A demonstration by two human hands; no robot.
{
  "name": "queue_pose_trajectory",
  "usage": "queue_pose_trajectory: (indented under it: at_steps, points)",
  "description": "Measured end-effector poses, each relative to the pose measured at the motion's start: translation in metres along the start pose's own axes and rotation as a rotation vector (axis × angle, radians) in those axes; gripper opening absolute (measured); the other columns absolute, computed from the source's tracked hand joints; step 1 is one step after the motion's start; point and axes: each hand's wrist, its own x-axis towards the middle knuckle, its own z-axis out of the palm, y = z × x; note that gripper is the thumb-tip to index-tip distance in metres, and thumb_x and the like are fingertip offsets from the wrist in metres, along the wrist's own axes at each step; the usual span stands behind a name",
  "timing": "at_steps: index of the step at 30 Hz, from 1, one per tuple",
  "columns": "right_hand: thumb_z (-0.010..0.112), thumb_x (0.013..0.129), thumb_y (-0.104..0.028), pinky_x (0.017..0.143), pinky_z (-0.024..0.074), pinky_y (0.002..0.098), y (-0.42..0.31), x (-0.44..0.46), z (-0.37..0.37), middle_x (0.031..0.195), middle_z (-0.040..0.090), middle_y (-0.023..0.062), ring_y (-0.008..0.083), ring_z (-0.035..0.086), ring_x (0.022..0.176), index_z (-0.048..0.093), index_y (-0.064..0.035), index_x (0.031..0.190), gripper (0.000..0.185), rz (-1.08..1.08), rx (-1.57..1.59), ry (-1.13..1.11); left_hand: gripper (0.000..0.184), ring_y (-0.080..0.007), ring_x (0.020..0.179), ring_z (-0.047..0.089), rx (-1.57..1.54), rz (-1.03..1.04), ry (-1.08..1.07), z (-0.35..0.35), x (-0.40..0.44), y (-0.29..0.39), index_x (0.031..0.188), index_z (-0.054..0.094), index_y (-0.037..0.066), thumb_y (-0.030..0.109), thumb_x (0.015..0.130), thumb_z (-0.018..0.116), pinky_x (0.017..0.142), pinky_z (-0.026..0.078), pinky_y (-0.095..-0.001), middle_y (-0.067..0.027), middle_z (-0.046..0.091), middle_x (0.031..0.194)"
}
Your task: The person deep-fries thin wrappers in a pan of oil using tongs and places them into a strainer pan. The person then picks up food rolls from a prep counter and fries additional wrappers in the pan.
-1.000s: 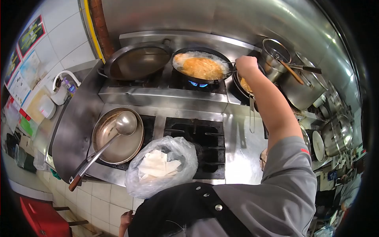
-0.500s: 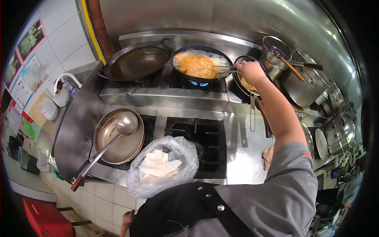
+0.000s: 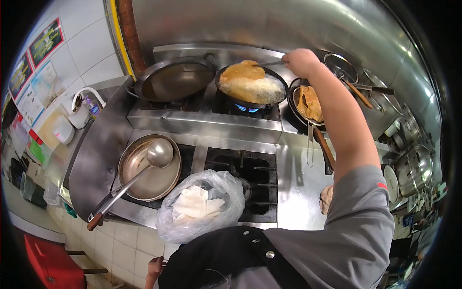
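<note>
Above centre, toward the right of the frame, I have the person's right hand (image 3: 302, 62) closed around slim grey metal tongs (image 3: 269, 63). Their far end meets a flat, golden-brown fried piece (image 3: 244, 71) at the upper middle, which overlaps the back rim of a round black metal pan (image 3: 280, 77); from my camera I cannot tell whether it is wholly clear of the oil. Pale, bubbling oil (image 3: 267, 90) fills the pan, and a blue flame (image 3: 246, 109) burns beneath. At the bottom edge, left of centre, the left hand (image 3: 155, 266) hangs low with curled fingers; I cannot tell whether it grasps anything.

Just right of the pan I see a second golden fried piece (image 3: 310, 103) lying in a metal strainer with a looped handle (image 3: 310, 125). Toward the upper left, a wide black wok (image 3: 192, 66) holds dark liquid. Middle left, a silver ladle with a brown grip (image 3: 160, 153) rests in a broad round metal vessel (image 3: 126, 156). Below centre, a clear plastic bag (image 3: 232, 207) holds pale, flat sheets (image 3: 197, 204), beside a black burner grate (image 3: 262, 192) and the bare steel counter (image 3: 298, 197).
</note>
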Motion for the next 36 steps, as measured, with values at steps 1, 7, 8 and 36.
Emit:
queue_pose_trajectory:
  at_steps: [1, 7, 8, 36]
  points:
    - [0.061, 0.091, -0.026, 0.083, 0.0525, 0.0465, 0.0, 0.008, -0.011, 0.099, 0.071, 0.0132, 0.0346, 0.067, 0.093, 0.07, -0.0158, 0.114, 0.027, -0.001, 0.006, 0.021, 0.046, -0.0229, 0.062, 0.064, -0.005, 0.017, -0.014, -0.001, 0.003, -0.004, 0.12, 0.058, -0.005, 0.031, 0.091, 0.064, 0.049, 0.046, -0.033, -0.0182, 0.07, 0.091]
    - [0.062, 0.089, -0.023, 0.069, 0.0552, 0.0429, 0.012, 0.037, -0.072, 0.087, 0.07, 0.0131, 0.0295, 0.069, 0.076, 0.068, -0.0072, 0.113, 0.029, 0.102, 0.173, -0.188, 0.047, -0.0248, 0.067, 0.066, 0.045, -0.066, 0.013, 0.004, -0.017, 0.018, 0.123, 0.056, -0.003, 0.031, 0.092, 0.063, 0.052, 0.048, -0.0352, -0.0191, 0.069, 0.097]
    - [0.06, 0.089, -0.023, 0.054, 0.0514, 0.0385, 0.02, 0.042, -0.073, 0.076, 0.066, 0.0103, 0.0222, 0.063, 0.06, 0.067, -0.006, 0.111, 0.028, 0.159, 0.257, -0.255, 0.047, -0.0249, 0.068, 0.066, 0.051, -0.078, 0.011, 0.002, -0.015, 0.015, 0.123, 0.056, -0.003, 0.031, 0.092, 0.063, 0.052, 0.048, -0.0354, -0.0192, 0.069, 0.098]
    - [0.07, 0.079, -0.013, 0.091, 0.0525, 0.0413, 0.007, -0.061, 0.046, 0.113, 0.07, 0.0106, 0.0302, 0.065, 0.108, 0.068, -0.0155, 0.119, 0.04, 0.21, -0.056, -0.232, 0.04, -0.02, 0.094, 0.07, 1.138, 0.714, -0.13, -0.034, 0.089, -0.111, 0.12, 0.067, 0.026, 0.051, 0.093, 0.052, 0.076, 0.055, -0.0341, -0.005, 0.073, 0.103]
